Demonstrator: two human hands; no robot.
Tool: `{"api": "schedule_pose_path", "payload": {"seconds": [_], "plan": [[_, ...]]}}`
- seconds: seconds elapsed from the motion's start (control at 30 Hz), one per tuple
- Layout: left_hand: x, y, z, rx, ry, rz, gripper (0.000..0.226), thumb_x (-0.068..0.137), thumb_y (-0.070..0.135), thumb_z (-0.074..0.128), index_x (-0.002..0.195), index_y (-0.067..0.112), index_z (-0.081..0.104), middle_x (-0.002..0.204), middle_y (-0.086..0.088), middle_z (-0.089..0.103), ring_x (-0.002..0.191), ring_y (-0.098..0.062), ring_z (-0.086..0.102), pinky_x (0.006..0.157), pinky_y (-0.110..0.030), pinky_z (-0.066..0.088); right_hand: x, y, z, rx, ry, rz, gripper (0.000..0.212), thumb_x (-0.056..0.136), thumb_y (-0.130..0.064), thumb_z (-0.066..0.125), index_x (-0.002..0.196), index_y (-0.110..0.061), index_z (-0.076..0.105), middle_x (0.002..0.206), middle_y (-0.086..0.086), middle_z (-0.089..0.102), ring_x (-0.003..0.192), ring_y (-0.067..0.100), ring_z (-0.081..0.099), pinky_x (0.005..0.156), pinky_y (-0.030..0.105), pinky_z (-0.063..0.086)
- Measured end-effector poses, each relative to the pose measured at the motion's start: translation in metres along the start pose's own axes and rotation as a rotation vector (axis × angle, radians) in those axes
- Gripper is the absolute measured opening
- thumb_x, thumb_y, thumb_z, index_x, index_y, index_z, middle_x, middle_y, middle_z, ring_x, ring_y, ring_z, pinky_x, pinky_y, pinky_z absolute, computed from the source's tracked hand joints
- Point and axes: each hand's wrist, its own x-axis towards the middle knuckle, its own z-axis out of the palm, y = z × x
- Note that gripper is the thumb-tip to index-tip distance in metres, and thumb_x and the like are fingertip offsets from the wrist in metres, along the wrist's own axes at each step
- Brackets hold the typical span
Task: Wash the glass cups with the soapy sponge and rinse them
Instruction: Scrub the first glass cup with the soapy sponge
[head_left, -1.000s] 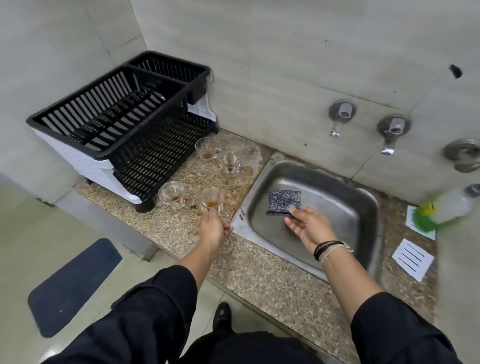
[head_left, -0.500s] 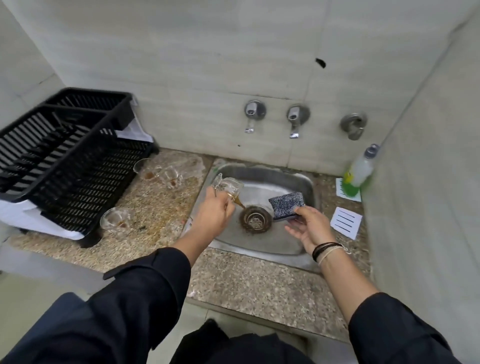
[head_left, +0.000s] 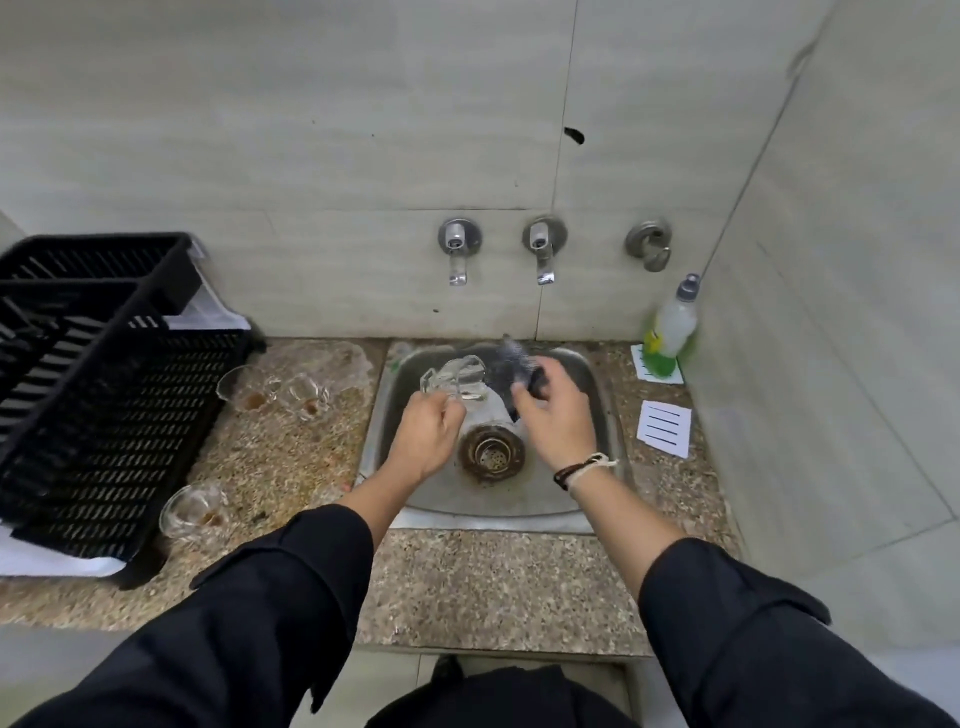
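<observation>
Over sink (head_left: 602, 415): left hand (head_left: 423, 434) fingers curled round tilted glass cup (head_left: 457, 379); right hand (head_left: 558, 415) fingers clamped on dark sponge (head_left: 514, 366) touching cup.

Both arms: black long sleeves (head_left: 270, 597), cuffs pushed up the forearms. Right wrist: dark band and pale cord bracelet (head_left: 579, 470). Black shoe tip (head_left: 447, 667) visible below.

A speckled granite counter (head_left: 483, 582) holds a steel sink (head_left: 605, 395) set into it. Left of the sink stand three used glass cups (head_left: 193, 509) and a black dish rack (head_left: 104, 384). Right of the sink sit a soap bottle (head_left: 670, 327) and a lined card (head_left: 665, 428).
</observation>
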Motion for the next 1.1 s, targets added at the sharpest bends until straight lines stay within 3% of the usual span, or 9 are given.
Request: {"api": "schedule_pose_path", "payload": {"seconds": [0.1, 0.2, 0.4, 0.6, 0.67, 0.77, 0.83, 0.93, 1.1], "plan": [[0.002, -0.003, -0.006, -0.084, -0.042, 0.049, 0.038, 0.095, 0.022, 0.043, 0.059, 0.019, 0.031, 0.056, 0.002, 0.036, 0.056, -0.01, 0.034, 0.058, -0.037, 0.02, 0.0, -0.023, 0.031, -0.448, -0.059, -0.262, 0.026, 0.093, -0.021, 0.055, 0.118, -0.016, 0.062, 0.091, 0.011, 0.07, 0.09, 0.031, 0.065, 0.071, 0.041, 0.054], [0.012, -0.014, -0.014, -0.125, -0.027, 0.045, 0.038, 0.096, 0.025, 0.043, 0.06, 0.019, 0.033, 0.058, -0.003, 0.04, 0.061, -0.017, 0.039, 0.06, -0.034, 0.021, 0.006, -0.036, 0.052, -0.587, -0.134, -0.288, 0.018, 0.088, -0.015, 0.054, 0.102, -0.014, 0.064, 0.084, 0.011, 0.065, 0.09, 0.031, 0.06, 0.069, 0.04, 0.051], [0.019, -0.029, -0.027, -0.173, -0.048, 0.068, 0.04, 0.093, 0.022, 0.046, 0.06, -0.002, 0.046, 0.06, -0.022, 0.05, 0.065, -0.024, 0.044, 0.06, -0.042, 0.032, 0.041, -0.066, 0.077, 0.015, -0.113, 0.356, 0.023, 0.08, -0.006, 0.064, 0.059, -0.015, 0.057, 0.057, -0.005, 0.05, 0.062, 0.017, 0.047, 0.051, 0.026, 0.033], [0.031, -0.045, -0.036, -0.181, -0.111, 0.065, 0.038, 0.097, 0.016, 0.053, 0.062, 0.017, 0.039, 0.064, -0.002, 0.044, 0.066, -0.014, 0.042, 0.063, -0.035, 0.025, 0.049, -0.044, 0.068, -0.753, -0.264, -0.568, 0.013, 0.076, 0.002, 0.065, 0.08, -0.011, 0.065, 0.087, 0.008, 0.07, 0.089, 0.031, 0.064, 0.071, 0.033, 0.05], [0.031, -0.041, -0.037, -0.158, -0.116, 0.121, 0.035, 0.093, 0.025, 0.047, 0.06, 0.02, 0.036, 0.064, 0.001, 0.042, 0.069, -0.018, 0.041, 0.063, -0.038, 0.029, 0.043, -0.05, 0.072, -0.637, -0.248, -0.319, 0.013, 0.081, 0.0, 0.06, 0.079, -0.011, 0.066, 0.083, 0.004, 0.068, 0.081, 0.024, 0.061, 0.069, 0.031, 0.047], [0.036, -0.044, -0.032, -0.13, -0.181, 0.168, 0.033, 0.089, 0.033, 0.04, 0.058, 0.029, 0.029, 0.063, 0.007, 0.034, 0.065, -0.017, 0.038, 0.061, -0.038, 0.032, 0.044, -0.064, 0.087, 0.025, -0.114, 0.524, 0.012, 0.077, -0.008, 0.057, 0.067, -0.01, 0.065, 0.066, 0.004, 0.06, 0.071, 0.02, 0.055, 0.067, 0.031, 0.043], [0.039, -0.046, -0.029, -0.105, -0.267, 0.162, 0.032, 0.09, 0.035, 0.04, 0.059, 0.03, 0.032, 0.066, 0.006, 0.037, 0.066, -0.017, 0.039, 0.063, -0.035, 0.032, 0.046, -0.057, 0.088, 0.236, -0.021, 0.638, 0.01, 0.063, -0.01, 0.057, 0.062, -0.01, 0.067, 0.059, 0.003, 0.058, 0.072, 0.026, 0.056, 0.066, 0.037, 0.044], [0.043, -0.039, -0.032, -0.098, -0.406, 0.051, 0.031, 0.103, 0.03, 0.045, 0.075, 0.021, 0.055, 0.085, -0.006, 0.052, 0.098, -0.026, 0.048, 0.082, -0.036, 0.04, 0.042, -0.061, 0.077, -0.018, -0.074, 0.298, 0.01, 0.084, -0.013, 0.062, 0.082, -0.012, 0.072, 0.074, 0.003, 0.069, 0.073, 0.021, 0.06, 0.07, 0.032, 0.047], [0.05, -0.035, -0.041, -0.264, -0.406, -0.132, 0.023, 0.102, 0.041, 0.057, 0.086, 0.031, 0.07, 0.125, -0.008, 0.04, 0.126, -0.016, 0.034, 0.109, -0.028, 0.027, 0.042, -0.045, 0.059, -0.309, -0.092, -0.154, 0.032, 0.092, -0.01, 0.062, 0.123, -0.014, 0.068, 0.102, 0.009, 0.069, 0.107, 0.028, 0.054, 0.095, 0.041, 0.044]]}}
